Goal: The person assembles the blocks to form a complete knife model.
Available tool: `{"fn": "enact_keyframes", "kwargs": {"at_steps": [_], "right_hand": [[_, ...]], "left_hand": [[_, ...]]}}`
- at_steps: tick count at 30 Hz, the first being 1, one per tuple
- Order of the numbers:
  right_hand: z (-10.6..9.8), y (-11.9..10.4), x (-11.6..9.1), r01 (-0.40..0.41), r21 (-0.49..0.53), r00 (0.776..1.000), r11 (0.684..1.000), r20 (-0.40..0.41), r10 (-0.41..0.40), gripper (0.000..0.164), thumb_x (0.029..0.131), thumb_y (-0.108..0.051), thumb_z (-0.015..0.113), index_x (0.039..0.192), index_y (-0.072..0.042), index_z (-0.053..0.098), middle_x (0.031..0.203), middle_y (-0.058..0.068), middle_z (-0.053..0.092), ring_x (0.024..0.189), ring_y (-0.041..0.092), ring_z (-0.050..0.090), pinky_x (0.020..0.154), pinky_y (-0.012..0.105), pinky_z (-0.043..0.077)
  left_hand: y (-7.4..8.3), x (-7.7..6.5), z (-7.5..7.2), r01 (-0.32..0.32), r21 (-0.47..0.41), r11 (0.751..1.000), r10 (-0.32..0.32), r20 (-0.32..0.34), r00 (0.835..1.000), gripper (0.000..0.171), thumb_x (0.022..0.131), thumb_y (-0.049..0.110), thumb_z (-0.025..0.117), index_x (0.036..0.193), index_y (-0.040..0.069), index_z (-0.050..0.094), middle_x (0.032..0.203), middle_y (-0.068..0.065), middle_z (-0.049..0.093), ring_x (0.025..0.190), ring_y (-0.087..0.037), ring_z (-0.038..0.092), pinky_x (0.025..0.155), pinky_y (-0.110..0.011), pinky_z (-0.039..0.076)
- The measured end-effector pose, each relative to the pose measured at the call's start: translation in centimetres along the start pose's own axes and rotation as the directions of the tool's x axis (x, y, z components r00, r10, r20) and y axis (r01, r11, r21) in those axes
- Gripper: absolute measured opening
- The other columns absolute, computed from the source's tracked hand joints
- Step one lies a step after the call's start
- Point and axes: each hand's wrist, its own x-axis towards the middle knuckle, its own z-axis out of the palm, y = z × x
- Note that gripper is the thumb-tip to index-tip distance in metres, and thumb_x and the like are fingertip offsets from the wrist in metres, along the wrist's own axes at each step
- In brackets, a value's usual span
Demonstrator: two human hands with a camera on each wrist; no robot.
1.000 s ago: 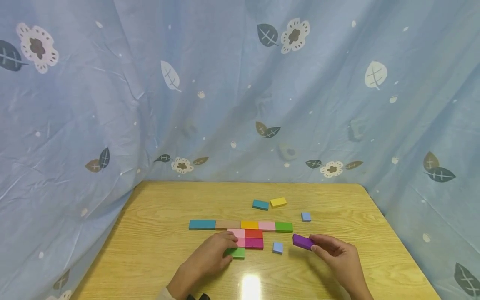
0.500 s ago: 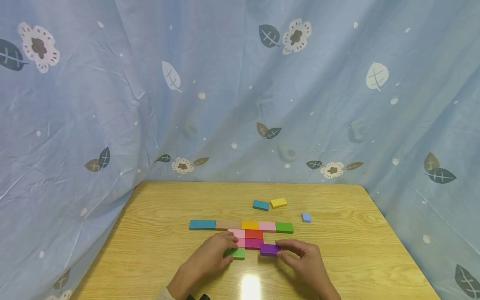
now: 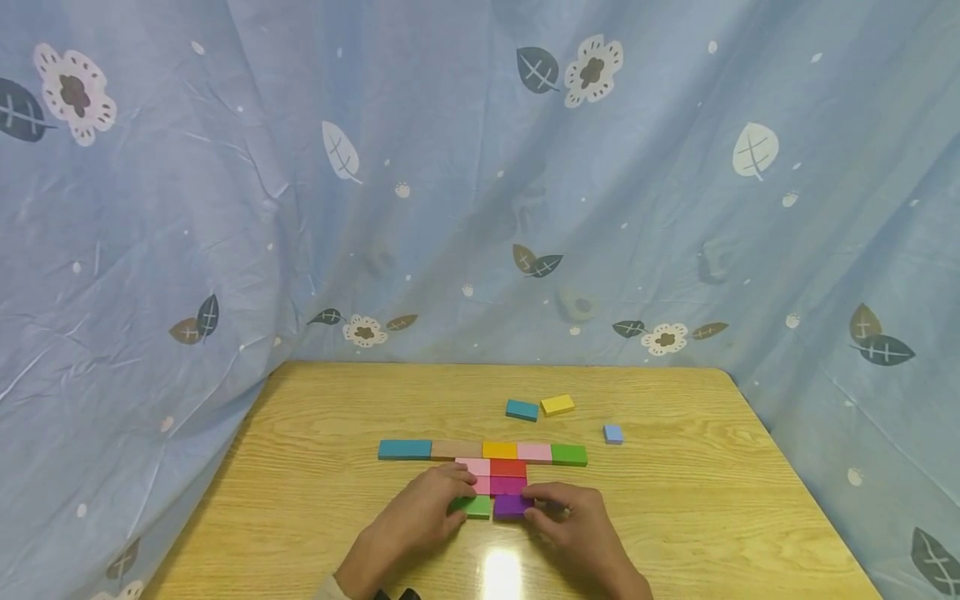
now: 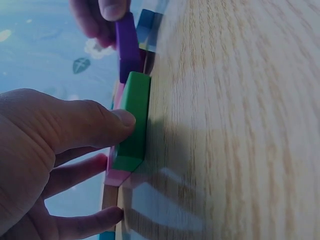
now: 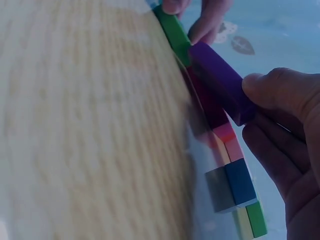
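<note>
My right hand [image 3: 573, 521] pinches a purple block [image 3: 512, 507] by its right end, thumb on the near side. In the right wrist view the purple block [image 5: 220, 82] hangs tilted just above the table, one end at the light green block [image 5: 172, 30]. My left hand [image 3: 427, 512] holds that light green block [image 4: 134, 122], thumb against its near face and fingers reaching over the pink blocks [image 3: 472, 467]. A red block [image 3: 507, 468] and a magenta block [image 3: 508, 485] lie directly behind the purple one.
Behind runs a row: teal [image 3: 405, 450], tan [image 3: 456, 450], orange [image 3: 499, 450], pink [image 3: 534, 452] and green blocks [image 3: 568, 454]. Farther back lie a teal block [image 3: 522, 410], a yellow block [image 3: 557, 406] and a light blue cube [image 3: 612, 434]. Another blue cube [image 5: 241, 182] is by my right hand.
My right hand has carried the purple block leftward and down, from the right side to beside the light green block. My left hand has stayed in place.
</note>
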Motion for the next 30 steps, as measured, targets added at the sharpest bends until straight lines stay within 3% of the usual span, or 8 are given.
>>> {"fn": "enact_keyframes", "kwargs": {"at_steps": [6, 13, 24, 30], "right_hand": [[0.5, -0.25, -0.01, -0.015, -0.007, 1.0, 1.0, 0.006, 0.015, 0.027, 0.09, -0.003, 0.089, 0.113, -0.018, 0.087, 0.11, -0.008, 0.084, 0.103, 0.007, 0.077, 0.09, 0.029, 0.066], [0.78, 0.13, 0.06, 0.09, -0.065, 0.996, 0.994, 0.004, -0.09, 0.03, 0.088, 0.0, 0.088, 0.113, -0.016, 0.085, 0.112, -0.007, 0.084, 0.104, 0.009, 0.078, 0.091, 0.031, 0.066], [0.84, -0.17, 0.54, 0.057, -0.139, 0.997, 0.989, 0.062, -0.049, 0.029, 0.089, -0.002, 0.087, 0.113, -0.018, 0.085, 0.114, -0.012, 0.082, 0.11, 0.006, 0.076, 0.096, 0.034, 0.064], [0.82, -0.12, 0.73, 0.109, -0.167, 0.992, 0.98, 0.074, -0.098, 0.029, 0.089, 0.0, 0.087, 0.112, -0.017, 0.084, 0.113, -0.01, 0.082, 0.108, 0.009, 0.077, 0.095, 0.034, 0.065]], "left_hand": [[0.09, 0.03, 0.04, 0.025, -0.012, 1.0, -0.024, 0.019, 1.0, 0.025, 0.093, 0.01, 0.084, 0.119, 0.01, 0.084, 0.136, -0.003, 0.077, 0.137, -0.028, 0.068, 0.118, -0.044, 0.053], [0.04, 0.14, 0.15, 0.03, -0.001, 1.0, -0.03, 0.024, 0.999, 0.025, 0.094, 0.011, 0.085, 0.119, 0.01, 0.085, 0.137, -0.003, 0.077, 0.138, -0.028, 0.068, 0.118, -0.044, 0.054], [0.18, 0.11, 0.2, 0.031, -0.001, 1.0, -0.031, 0.017, 0.999, 0.024, 0.094, 0.011, 0.084, 0.118, 0.01, 0.085, 0.136, -0.003, 0.078, 0.137, -0.028, 0.068, 0.118, -0.043, 0.054], [0.11, 0.07, 0.26, 0.027, -0.001, 1.0, -0.027, 0.003, 1.0, 0.024, 0.094, 0.01, 0.084, 0.118, 0.009, 0.085, 0.136, -0.004, 0.078, 0.137, -0.029, 0.068, 0.118, -0.045, 0.054]]}}
